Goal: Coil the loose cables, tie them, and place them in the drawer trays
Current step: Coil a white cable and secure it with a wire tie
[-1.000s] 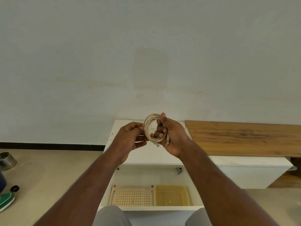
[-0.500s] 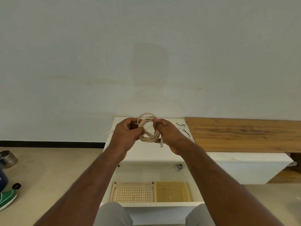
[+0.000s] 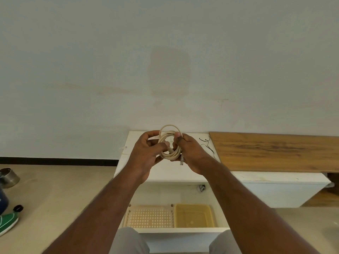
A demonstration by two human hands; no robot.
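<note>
Both hands up at chest height over the white cabinet top [image 3: 165, 173], working one beige cable coil [image 3: 169, 143]. Left hand [image 3: 146, 153] curled round the coil's left side, thumb and fingers wrapped onto the loops. Right hand [image 3: 190, 153] pinches the right side near the top, fingers folded in. Coil held in the air between them, clear of the tabletop, several turns bunched, one wider loop standing up above the rest.

A clear plug end [image 3: 181, 162] hangs free below the right hand. No tie visible round the coil; too small to be sure.

Risks, as I judge them:
- The wide top loop is not gathered with the others. If either grip eases, it may spring out and the coil unwinds.
- The dangling plug end could snag on fingers during tying, or drag a turn loose.
- Reaching for a tie means one hand must let go; the thin black wire ties [image 3: 206, 144] lie on the cabinet top just right of the hands, and a white one [image 3: 123, 148] at the left edge.
- Open drawer [image 3: 183, 230] sits below with a perforated tray [image 3: 149, 218] and a yellow tray [image 3: 193, 215]; a dropped coil could land untied, or miss onto the floor.
</note>
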